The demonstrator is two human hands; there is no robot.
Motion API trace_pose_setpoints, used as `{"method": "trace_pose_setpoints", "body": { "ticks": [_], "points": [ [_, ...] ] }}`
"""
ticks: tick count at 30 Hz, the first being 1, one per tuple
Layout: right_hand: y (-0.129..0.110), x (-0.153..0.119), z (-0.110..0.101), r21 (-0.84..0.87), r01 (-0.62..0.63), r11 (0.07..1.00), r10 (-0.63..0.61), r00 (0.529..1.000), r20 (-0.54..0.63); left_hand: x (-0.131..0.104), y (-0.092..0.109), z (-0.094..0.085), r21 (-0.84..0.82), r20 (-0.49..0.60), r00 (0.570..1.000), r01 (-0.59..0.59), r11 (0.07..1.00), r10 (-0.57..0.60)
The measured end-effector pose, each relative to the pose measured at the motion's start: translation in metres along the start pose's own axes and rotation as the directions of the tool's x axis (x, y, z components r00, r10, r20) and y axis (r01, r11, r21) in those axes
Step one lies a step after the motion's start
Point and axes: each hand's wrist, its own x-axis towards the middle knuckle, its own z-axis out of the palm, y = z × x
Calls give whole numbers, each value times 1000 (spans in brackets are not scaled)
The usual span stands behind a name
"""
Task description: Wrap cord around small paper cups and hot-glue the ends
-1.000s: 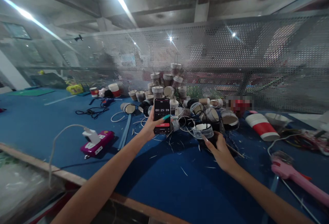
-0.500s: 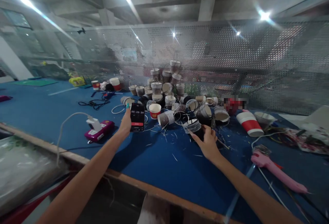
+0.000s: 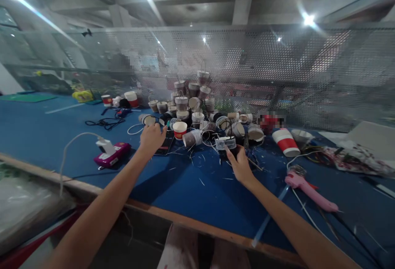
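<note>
My right hand [image 3: 242, 165] grips a small cup-shaped pot [image 3: 226, 143] with a pale, clear-wrapped upper band and a dark lower part, just above the table. My left hand [image 3: 153, 139] is back-up beside a phone [image 3: 166, 145] that lies on the blue table. Its thumb stands apart from the fingers, and nothing shows in its grasp; the fingertips are partly hidden. Just beyond those fingers lies a tipped pot [image 3: 147, 119]. A red-and-white paper cup [image 3: 180, 130] stands right of the phone, next to a pot on its side [image 3: 191, 138].
Many similar pots are stacked [image 3: 181, 103] against a perforated metal screen [image 3: 247, 63]. At right lie a pink glue gun [image 3: 311, 190] and a tipped red-and-white cup [image 3: 286, 142]. A purple power block [image 3: 112, 155] with a white plug sits at left. White scraps litter the table [image 3: 197, 203].
The phone has gone from upright in my left hand to lying on the table, and that hand has let go. My right hand still holds the pot. The view has shifted slightly.
</note>
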Motion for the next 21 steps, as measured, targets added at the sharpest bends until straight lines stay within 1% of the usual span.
{"method": "trace_pose_setpoints", "body": {
  "ticks": [1, 2, 3, 4, 5, 6, 7, 8, 9, 10, 11, 12, 13, 14, 16, 18, 19, 21],
  "points": [
    [-2, 0, 1, 55, -12, 998, 12, 1000, 8, -5, 13, -5, -33, -30, 999, 24, 999, -25],
    [-3, -1, 2, 109, -35, 993, 34, 999, 17, -12, 29, -9, -115, -32, 999, -5, 993, 1],
    [-5, -1, 4, 163, -64, 984, 61, 998, 23, -20, 45, -10, -234, 16, 998, -55, 971, 61],
    [-6, -2, 6, 217, -90, 972, 85, 996, 31, -29, 63, -10, -374, 82, 986, -106, 921, 147],
    [-7, -2, 9, 269, -107, 957, 99, 994, 42, -37, 80, -6, -520, 141, 964, -122, 846, 225],
    [-7, -3, 11, 310, -112, 944, 100, 993, 55, -45, 97, -1, -666, 182, 942, -94, 740, 283],
    [-6, -3, 12, 332, -104, 937, 87, 994, 67, -50, 112, 7, -794, 229, 910, -31, 607, 345],
    [-6, -3, 13, 333, -84, 939, 63, 995, 73, -53, 124, 15, -885, 272, 880, 70, 461, 390],
    [-5, -3, 13, 315, -55, 947, 34, 997, 69, -54, 135, 24, -928, 314, 859, 190, 320, 403],
    [-4, -2, 11, 283, -21, 959, 5, 998, 55, -54, 142, 32, -937, 349, 850, 300, 182, 394],
    [-3, -1, 9, 244, 16, 970, -24, 999, 30, -51, 147, 39, -927, 360, 849, 371, 50, 386],
    [-2, 0, 7, 204, 56, 977, -58, 998, 1, -48, 149, 45, -909, 358, 851, 411, -64, 384],
    [-3, 1, 4, 167, 102, 981, -99, 995, -26, -45, 149, 49, -889, 352, 851, 434, -146, 390],
    [-4, 3, 1, 133, 154, 979, -150, 988, -42, -43, 148, 51, -873, 342, 852, 444, -200, 397],
    [-8, 4, -3, 82, 254, 964, -252, 967, -31, -40, 142, 52, -865, 322, 854, 441, -241, 409],
    [-13, 4, -6, 86, 302, 949, -307, 951, 47, -41, 136, 49, -874, 307, 867, 420, -245, 392],
    [-14, 4, -6, 123, 294, 948, -307, 946, 103, -42, 135, 47, -877, 302, 875, 411, -248, 379],
    [-16, 4, -8, 250, 222, 942, -275, 940, 200, -43, 133, 44, -871, 312, 886, 410, -269, 342]
  ]
}}
